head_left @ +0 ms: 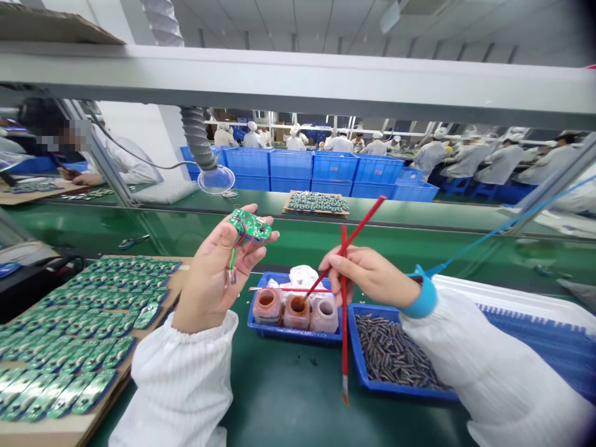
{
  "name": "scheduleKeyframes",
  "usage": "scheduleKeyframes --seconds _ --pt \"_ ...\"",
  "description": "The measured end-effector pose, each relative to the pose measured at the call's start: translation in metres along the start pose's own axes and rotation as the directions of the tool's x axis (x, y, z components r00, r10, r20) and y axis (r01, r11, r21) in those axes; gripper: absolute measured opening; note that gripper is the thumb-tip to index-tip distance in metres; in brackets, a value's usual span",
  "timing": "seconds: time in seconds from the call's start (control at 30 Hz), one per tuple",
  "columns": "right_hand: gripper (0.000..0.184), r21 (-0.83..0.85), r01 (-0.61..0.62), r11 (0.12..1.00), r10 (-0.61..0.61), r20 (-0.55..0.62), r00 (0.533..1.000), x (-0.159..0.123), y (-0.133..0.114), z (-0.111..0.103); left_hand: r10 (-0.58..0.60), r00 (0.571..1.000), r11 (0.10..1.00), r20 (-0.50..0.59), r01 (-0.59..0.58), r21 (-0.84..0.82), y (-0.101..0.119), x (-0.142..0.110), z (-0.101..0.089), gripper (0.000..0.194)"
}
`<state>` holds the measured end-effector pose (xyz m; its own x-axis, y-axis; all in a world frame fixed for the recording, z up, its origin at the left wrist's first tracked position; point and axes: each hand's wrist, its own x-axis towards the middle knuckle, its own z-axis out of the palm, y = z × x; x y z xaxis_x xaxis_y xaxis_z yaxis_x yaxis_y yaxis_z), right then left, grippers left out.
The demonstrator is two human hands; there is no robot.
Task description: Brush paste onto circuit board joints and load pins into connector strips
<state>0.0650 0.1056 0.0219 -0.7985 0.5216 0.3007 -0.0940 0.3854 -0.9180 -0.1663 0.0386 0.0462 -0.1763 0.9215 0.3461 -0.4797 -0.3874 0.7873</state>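
My left hand is raised with its fingers curled round a small green circuit board; thin wires and a small connector dangle from the board over my palm. My right hand grips two red-handled brushes. One brush slants down to the left with its tip in the middle one of three small jars. The other hangs straight down, bristles near the green mat. The jars stand in a small blue tray between my hands.
A second blue tray of several dark metal pieces lies under my right forearm. Rows of green boards on cardboard fill the left. Beyond run a green conveyor, blue bins, a fume hose and seated workers in white.
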Motion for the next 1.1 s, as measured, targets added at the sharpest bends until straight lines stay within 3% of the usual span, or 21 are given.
scheduleKeyframes --seconds 0.13,0.2,0.37,0.57,0.7,0.9,1.1 --pt "0.023 -0.036 -0.119 0.992 0.122 0.099 0.988 0.019 0.016 0.01 0.002 1.0 0.999 0.0 -0.002 -0.036 0.001 0.003 0.0 0.024" --pt "0.02 -0.08 -0.195 0.978 0.204 0.133 0.97 0.027 0.02 0.016 -0.007 1.0 0.999 -0.02 0.006 -0.041 0.003 0.003 0.001 0.033" --pt "0.029 -0.2 -0.341 0.919 0.379 0.203 0.903 0.04 0.024 0.031 -0.011 0.999 0.998 -0.045 0.009 -0.058 0.007 0.003 0.002 0.049" --pt "0.043 -0.288 -0.382 0.878 0.457 0.269 0.848 0.039 0.04 0.039 -0.01 1.0 0.997 -0.016 0.008 -0.083 0.006 0.003 -0.002 0.049" --pt "0.04 -0.274 -0.352 0.895 0.422 0.268 0.866 0.037 0.04 0.036 -0.011 1.0 0.996 0.005 0.011 -0.087 0.005 0.003 -0.001 0.045" --pt "0.02 -0.215 -0.16 0.963 0.193 0.142 0.971 0.025 0.013 0.015 -0.022 1.0 0.998 -0.017 0.021 -0.056 0.004 0.001 0.001 0.037" --pt "0.032 -0.245 0.045 0.968 -0.004 0.165 0.986 0.01 -0.006 0.008 -0.026 0.998 1.0 -0.058 0.026 0.002 0.002 0.0 0.004 0.029"
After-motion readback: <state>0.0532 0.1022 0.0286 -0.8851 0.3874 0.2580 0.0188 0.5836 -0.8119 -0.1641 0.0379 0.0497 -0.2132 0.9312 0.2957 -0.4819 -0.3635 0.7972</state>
